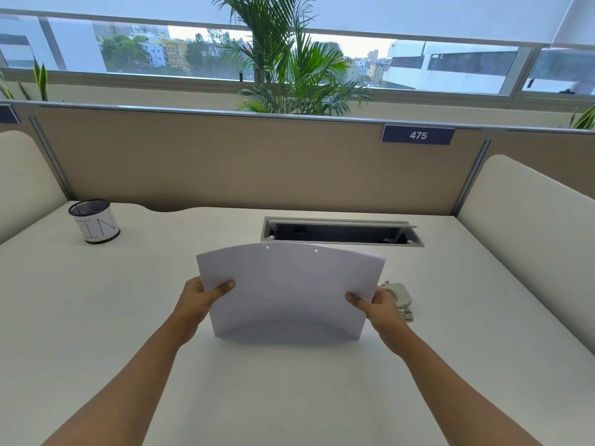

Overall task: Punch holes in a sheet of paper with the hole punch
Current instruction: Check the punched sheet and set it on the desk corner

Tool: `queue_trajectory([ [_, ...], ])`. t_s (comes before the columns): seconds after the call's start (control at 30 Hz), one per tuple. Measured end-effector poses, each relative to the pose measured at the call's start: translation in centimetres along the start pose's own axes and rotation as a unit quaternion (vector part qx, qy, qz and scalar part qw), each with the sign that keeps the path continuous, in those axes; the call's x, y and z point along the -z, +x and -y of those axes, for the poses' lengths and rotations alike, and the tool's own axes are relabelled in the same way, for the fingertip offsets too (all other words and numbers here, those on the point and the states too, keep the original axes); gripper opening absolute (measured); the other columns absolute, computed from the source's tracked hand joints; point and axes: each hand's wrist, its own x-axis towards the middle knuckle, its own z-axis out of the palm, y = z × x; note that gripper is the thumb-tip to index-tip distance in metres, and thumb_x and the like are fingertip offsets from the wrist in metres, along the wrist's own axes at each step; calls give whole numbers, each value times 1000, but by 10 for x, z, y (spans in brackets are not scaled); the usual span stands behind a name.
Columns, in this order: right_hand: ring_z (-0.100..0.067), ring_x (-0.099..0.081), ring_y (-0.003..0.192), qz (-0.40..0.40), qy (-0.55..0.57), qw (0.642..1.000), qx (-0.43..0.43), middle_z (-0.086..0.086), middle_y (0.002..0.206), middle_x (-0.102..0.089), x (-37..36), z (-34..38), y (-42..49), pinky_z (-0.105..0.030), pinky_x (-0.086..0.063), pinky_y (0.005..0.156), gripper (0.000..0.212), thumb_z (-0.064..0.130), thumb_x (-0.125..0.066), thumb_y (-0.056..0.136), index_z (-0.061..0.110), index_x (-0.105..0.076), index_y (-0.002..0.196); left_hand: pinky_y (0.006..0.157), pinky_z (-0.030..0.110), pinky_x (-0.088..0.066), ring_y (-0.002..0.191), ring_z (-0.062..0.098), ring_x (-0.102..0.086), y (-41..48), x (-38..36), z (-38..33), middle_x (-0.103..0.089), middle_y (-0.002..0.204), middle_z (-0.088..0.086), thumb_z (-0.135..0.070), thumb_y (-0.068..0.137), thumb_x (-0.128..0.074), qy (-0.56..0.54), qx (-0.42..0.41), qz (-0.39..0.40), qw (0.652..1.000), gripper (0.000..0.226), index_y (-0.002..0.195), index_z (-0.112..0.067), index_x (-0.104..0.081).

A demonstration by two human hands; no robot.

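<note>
1. The white desk (128,317) fills the lower view, backed by a beige partition (257,162); both forearms reach forward over the desk from the near edge, angling inward toward each other.
2. The sheet of paper (289,291) stands roughly upright in the middle of the desk, held between the two hands; it is plain white and bowed, its top edge arched; its lower edge sits at or just above the desk, and contact cannot be told.
3. The left hand (199,300) pinches the sheet's left edge about halfway up; the thumb lies across the near face, the fingers are hidden behind the paper.
4. The right hand (380,309) pinches the right edge in the same way, thumb on the near face; the hands are well apart, the sheet's width between them.
5. The hole punch (401,297), pale grey, rests on the desk just beyond the right hand, partly hidden by it; no hand touches it.
6. Two small round holes (268,248) show near the sheet's top edge, side by side, left of centre and about centre.
</note>
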Motion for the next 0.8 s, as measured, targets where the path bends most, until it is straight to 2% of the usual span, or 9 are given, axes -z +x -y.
queue_trajectory([
  [0.13,-13,-70,80,-6,-7,1000,-12,9,85,-74,3,2,0,-25,-54,72,13,17,-70,80,22,-67,91,65,27,-52,73,15,-69,1,-4,-1,-75,79,-2,-18,85,-64,12,18,-10,1000,7,86,-13,-68],
  [0.2,-8,-72,76,-2,-3,1000,-15,11,82,-76,5,5,-1,-18,-56,64,11,18,-70,80,26,-69,89,64,28,-52,74,18,-69,2,-4,-2,-74,82,1,-18,85,-64,9,23,-16,1000,9,88,-11,-68],
  [0.33,-8,-72,77,3,14,1000,-24,10,82,-76,13,7,-5,-14,-55,61,11,15,-66,83,24,-71,85,68,32,-53,80,23,-68,1,-4,-4,-72,92,5,-17,86,-63,-29,12,-29,999,17,98,-6,-67],
  [0.43,-12,-68,82,-4,39,998,-39,5,85,-73,16,4,-7,-17,-57,62,5,18,-63,85,21,-67,86,71,34,-52,83,24,-67,-1,-11,-7,-71,95,5,-16,87,-61,-71,-3,-44,997,19,103,-6,-65],
  [0.5,-17,-66,85,-18,113,992,-53,-2,88,-70,17,5,-6,-19,-58,63,7,16,-61,86,16,-63,92,68,32,-52,81,22,-67,-2,-17,-8,-70,94,3,-15,87,-60,-94,-6,-50,994,16,101,-8,-65],
  [0.6,-15,-69,74,-26,207,976,-61,0,80,-74,15,13,-6,-22,-59,61,8,14,-57,88,15,-61,95,67,32,-53,81,21,-67,-4,-25,-9,-71,92,2,-14,88,-59,-126,-9,-53,991,17,103,-8,-64],
  [0.67,-11,-71,67,-13,233,971,-58,5,74,-75,11,17,-7,-22,-59,61,10,13,-55,90,17,-63,92,64,30,-55,77,16,-70,-5,-31,-7,-75,85,-4,-14,88,-58,-149,-14,-53,987,12,98,-13,-65],
  [0.8,-10,-72,73,35,230,971,-58,5,80,-76,-10,19,-10,-23,-59,65,11,11,-54,90,16,-63,91,57,22,-57,70,7,-71,-12,-49,-4,-76,80,-11,-12,89,-58,-197,-24,-61,978,12,95,-19,-65],
])
